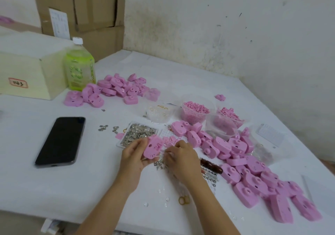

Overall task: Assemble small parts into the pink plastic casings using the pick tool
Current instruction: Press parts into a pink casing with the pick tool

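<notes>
Head view | my left hand (135, 155) grips a casing (153, 148) just above the counter (90, 189), beside the metal bits (139, 133) | my right hand (183, 159) sits curled beside the casing; I cannot tell whether it pinches anything | more casings (253, 180) piled at my right

The table (54, 189), covered in white, extends from beneath the left hand (134, 155) and right hand (183, 159) to a white plastered wall (235, 26) beyond them. The wall is stained and flecked with dark marks, and it follows the table edge past the right of the right hand. Stacked cardboard boxes (87, 13) stand far beyond the left hand, to its left. Lighting is soft and even; shadows are faint.
</notes>
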